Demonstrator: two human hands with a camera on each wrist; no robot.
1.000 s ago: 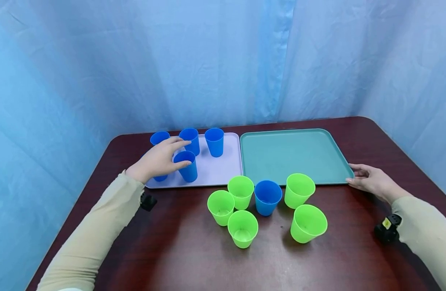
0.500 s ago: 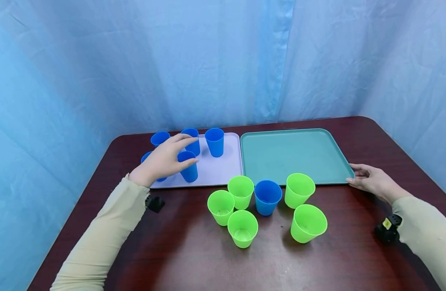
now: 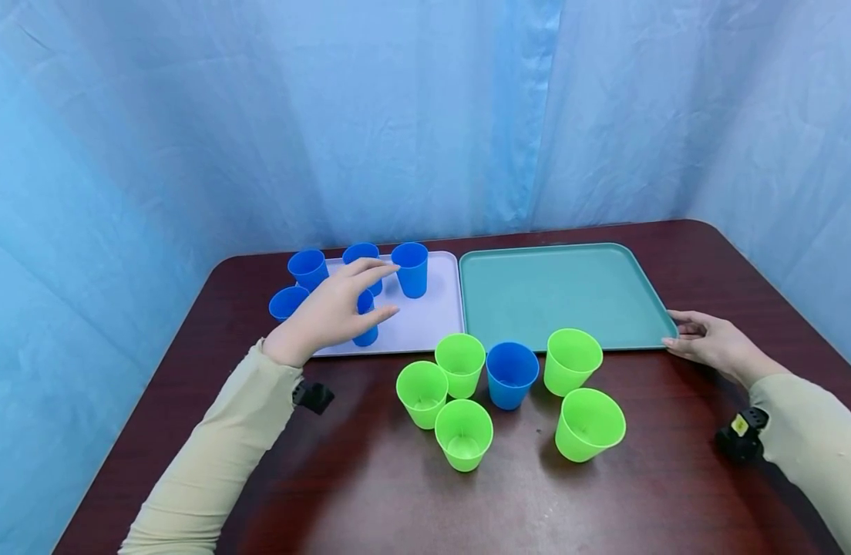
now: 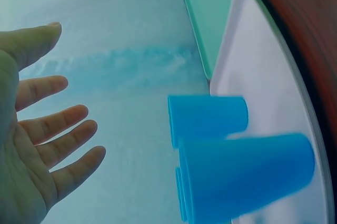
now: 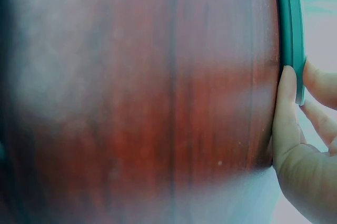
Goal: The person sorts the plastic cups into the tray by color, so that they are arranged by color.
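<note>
My left hand [image 3: 387, 290] hovers open over the lavender tray [image 3: 432, 320], fingers spread and holding nothing, just in front of a blue cup [image 3: 365, 333]. In the left wrist view the open palm [image 4: 47, 139] faces two blue cups [image 4: 247, 174]. Several blue cups stand upright on that tray, among them one at the back right [image 3: 411, 270]. My right hand [image 3: 677, 333] rests on the near right corner of the teal tray [image 3: 564, 289], which holds nothing; its thumb [image 5: 287, 108] touches the rim [image 5: 289, 23].
On the dark wooden table [image 3: 370, 493], before the trays, stand several green cups [image 3: 463, 434] and one blue cup [image 3: 511, 375] among them. A blue curtain hangs behind the table. Bare tabletop lies in front of the cups.
My left hand has let go of the near blue cup on the lavender tray and drifted right with fingers spread. The right hand has stayed on the teal tray's corner.
</note>
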